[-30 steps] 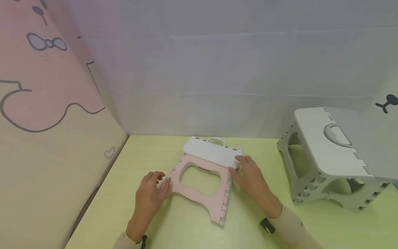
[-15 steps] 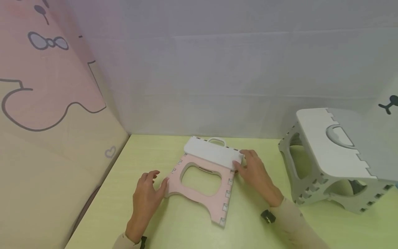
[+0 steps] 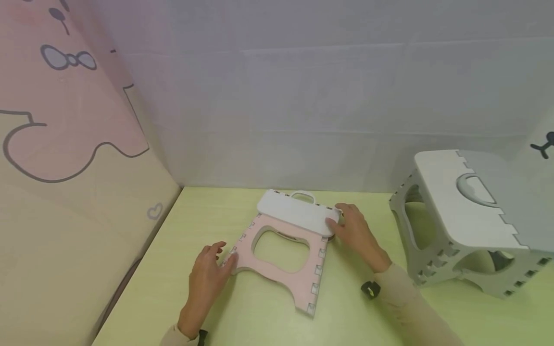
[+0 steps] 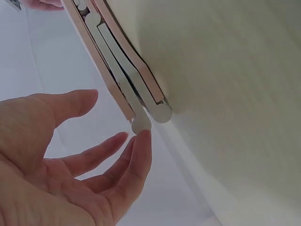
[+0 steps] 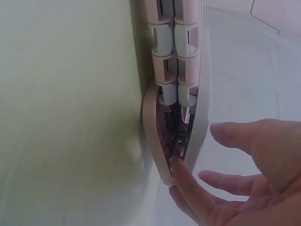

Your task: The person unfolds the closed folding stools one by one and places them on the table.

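Observation:
A folded pink and white folding step stool (image 3: 294, 281) lies flat on the table, its white seat panel (image 3: 294, 211) and carry handle (image 3: 304, 194) toward the wall. My right hand (image 3: 357, 238) is at the seat's right end, thumb against the white panel and a fingertip in the gap between the seat halves, as the right wrist view shows. At the left leg end is my left hand (image 3: 207, 275). In the left wrist view a fingertip touches the round leg end (image 4: 141, 125), while the thumb (image 4: 84, 101) stands apart from the stool.
An unfolded white and grey step stool (image 3: 459, 202) stands at the right of the table. Behind the pale yellow table (image 3: 207, 206) hangs a light cloth wall (image 3: 303, 96). A pink and cream printed panel (image 3: 73, 144) borders the left side.
My right hand has slid up to the end of the seat panel. My left fingers lifted slightly off the leg edge and came back to it. The stool has barely moved.

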Available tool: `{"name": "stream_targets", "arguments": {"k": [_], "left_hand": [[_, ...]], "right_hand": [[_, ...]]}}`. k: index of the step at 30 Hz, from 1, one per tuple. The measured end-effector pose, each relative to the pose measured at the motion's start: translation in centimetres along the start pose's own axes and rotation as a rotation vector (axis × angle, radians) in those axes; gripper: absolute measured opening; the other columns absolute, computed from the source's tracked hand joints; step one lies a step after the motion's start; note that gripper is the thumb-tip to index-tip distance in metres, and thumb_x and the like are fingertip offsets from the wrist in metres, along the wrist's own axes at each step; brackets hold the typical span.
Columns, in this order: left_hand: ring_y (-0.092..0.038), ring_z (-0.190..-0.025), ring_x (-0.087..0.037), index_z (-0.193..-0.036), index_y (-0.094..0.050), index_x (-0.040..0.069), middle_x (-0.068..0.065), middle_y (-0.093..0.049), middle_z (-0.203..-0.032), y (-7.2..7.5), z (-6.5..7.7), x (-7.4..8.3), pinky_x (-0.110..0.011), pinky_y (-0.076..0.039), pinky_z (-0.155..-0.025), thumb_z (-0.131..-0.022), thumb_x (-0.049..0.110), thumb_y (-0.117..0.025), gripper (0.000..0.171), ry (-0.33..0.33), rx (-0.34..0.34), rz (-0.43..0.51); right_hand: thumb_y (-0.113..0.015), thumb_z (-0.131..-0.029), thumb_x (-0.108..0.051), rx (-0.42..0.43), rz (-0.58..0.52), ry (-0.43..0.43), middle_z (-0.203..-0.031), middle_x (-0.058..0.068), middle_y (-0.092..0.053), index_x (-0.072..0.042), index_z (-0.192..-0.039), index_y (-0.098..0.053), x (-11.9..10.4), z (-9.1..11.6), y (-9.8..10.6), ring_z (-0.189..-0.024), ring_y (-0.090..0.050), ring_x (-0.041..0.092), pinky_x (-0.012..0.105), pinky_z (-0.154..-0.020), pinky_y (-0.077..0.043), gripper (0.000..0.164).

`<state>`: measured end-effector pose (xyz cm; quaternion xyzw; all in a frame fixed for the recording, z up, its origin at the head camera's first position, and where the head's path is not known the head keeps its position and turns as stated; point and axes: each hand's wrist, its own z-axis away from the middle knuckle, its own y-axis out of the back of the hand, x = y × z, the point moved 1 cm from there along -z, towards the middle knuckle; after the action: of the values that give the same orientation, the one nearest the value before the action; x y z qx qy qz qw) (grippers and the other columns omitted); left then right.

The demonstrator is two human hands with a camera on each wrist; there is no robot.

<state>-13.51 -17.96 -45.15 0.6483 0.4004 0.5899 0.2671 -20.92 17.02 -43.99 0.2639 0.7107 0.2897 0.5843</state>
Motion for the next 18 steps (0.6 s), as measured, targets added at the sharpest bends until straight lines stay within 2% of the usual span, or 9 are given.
{"name": "stream_targets", "arguments": {"k": [5, 10, 18], "left_hand": [[-0.065, -0.1, -0.034, -0.128, -0.067, -0.001, -0.019, -0.067, -0.111, -0.09, 0.01, 0.12, -0.048, -0.056, -0.072, -0.091, 0.022, -0.079, 0.045, -0.014, -0.045, 0.017], [-0.065, -0.098, -0.034, -0.125, -0.068, -0.002, -0.018, -0.068, -0.108, -0.24, 0.05, 0.13, -0.049, -0.055, -0.076, -0.09, 0.018, -0.08, 0.042, -0.052, -0.06, 0.02], [-0.058, -0.08, -0.021, -0.119, -0.07, -0.005, -0.016, -0.069, -0.099, -0.54, -0.04, 0.2, -0.036, -0.051, -0.068, -0.088, 0.018, -0.083, 0.041, -0.108, -0.073, 0.034]], "right_hand": [[-0.068, -0.099, -0.014, -0.037, -0.023, -0.028, -0.135, 0.039, -0.05, 0.016, -0.139, -0.048, 0.33, -0.44, -0.12, -0.105, -0.061, 0.043, 0.055, -0.091, -0.054, 0.054], [-0.067, -0.1, -0.014, -0.056, -0.032, -0.042, -0.138, 0.039, -0.048, 0.017, -0.14, -0.046, 0.36, -0.67, -0.12, -0.104, -0.062, 0.041, 0.053, -0.091, -0.055, 0.055], [-0.067, -0.1, -0.015, -0.065, -0.028, 0.02, -0.126, 0.038, -0.057, 0.02, -0.13, -0.054, 0.46, -0.96, -0.31, -0.113, -0.058, 0.046, 0.059, -0.096, -0.05, 0.048]]}}
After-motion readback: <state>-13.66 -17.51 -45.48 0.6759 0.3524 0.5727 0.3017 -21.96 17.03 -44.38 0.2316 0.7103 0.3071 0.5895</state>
